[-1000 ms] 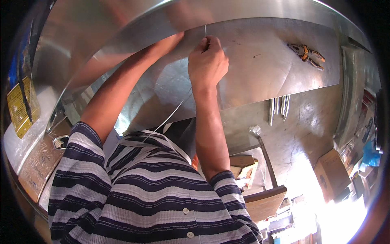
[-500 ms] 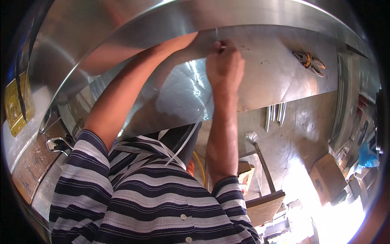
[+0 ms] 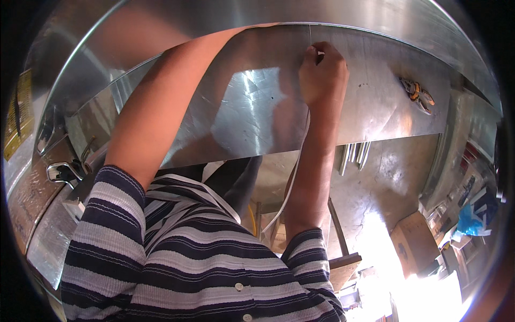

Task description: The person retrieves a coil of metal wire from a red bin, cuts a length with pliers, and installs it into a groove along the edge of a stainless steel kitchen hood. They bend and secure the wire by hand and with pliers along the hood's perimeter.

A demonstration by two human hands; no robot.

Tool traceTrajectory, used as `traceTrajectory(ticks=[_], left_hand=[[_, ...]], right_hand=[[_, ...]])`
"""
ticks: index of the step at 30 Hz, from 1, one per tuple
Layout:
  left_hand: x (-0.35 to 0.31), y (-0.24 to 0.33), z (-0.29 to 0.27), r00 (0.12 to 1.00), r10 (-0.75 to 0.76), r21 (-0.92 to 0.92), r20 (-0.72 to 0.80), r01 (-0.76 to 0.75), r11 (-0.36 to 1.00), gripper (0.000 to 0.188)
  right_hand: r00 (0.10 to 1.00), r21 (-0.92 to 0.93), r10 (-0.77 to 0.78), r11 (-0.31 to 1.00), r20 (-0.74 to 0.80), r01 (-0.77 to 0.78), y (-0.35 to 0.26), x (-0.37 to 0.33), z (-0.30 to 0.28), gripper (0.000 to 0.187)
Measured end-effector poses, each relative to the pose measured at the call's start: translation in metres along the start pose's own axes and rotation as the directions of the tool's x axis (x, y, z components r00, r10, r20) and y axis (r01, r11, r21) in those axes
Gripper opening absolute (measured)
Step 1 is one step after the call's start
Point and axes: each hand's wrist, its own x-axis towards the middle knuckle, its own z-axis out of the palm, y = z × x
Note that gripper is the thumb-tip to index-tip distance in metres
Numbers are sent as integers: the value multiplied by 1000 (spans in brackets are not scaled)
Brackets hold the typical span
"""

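Note:
A thin white cord point(image 3: 293, 177) hangs in a curve beside my right forearm. My right hand point(image 3: 325, 72) is closed around it, thumb and fingers pinched, above the shiny metal surface point(image 3: 252, 107). A thin pale line, apparently the same cord, runs up from the fingers to the edge of a curved metal panel point(image 3: 343, 15). My left forearm reaches up under that panel. Only a sliver of my left hand point(image 3: 262, 25) shows at its rim; the fingers are hidden.
Pliers with orange and black handles point(image 3: 417, 95) lie on the metal at right. Below its edge are several metal rods point(image 3: 354, 155). A cardboard box point(image 3: 414, 241) and a blue plastic bag point(image 3: 468, 221) stand lower right. A yellow label point(image 3: 19, 115) is at far left.
My right hand has moved right, and the cord's loose length has swung right with it, now beside the forearm. My left arm reaches farther under the panel. The view has shifted slightly.

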Motion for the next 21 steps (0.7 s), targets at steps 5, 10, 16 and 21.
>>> traceTrajectory(ticks=[5, 10, 16, 21], left_hand=[[5, 3, 6, 1000, 4, -44, 1, -4, 999, 43], [7, 1, 9, 1000, -11, -82, -1, 11, 997, 42], [13, -1, 10, 1000, -30, -124, 1, 30, 992, 42], [19, -3, 10, 999, -51, -158, -2, 50, 986, 42]], right_hand=[[1000, -145, 18, 989, 17, -16, -5, -3, -6, 27], [1000, -27, 8, 1000, -14, -8, -4, -4, -12, 23], [1000, 297, -7, 955, 13, 3, 7, 2, 0, 17], [1000, 278, 15, 961, -10, -12, 4, 2, 0, 18]])
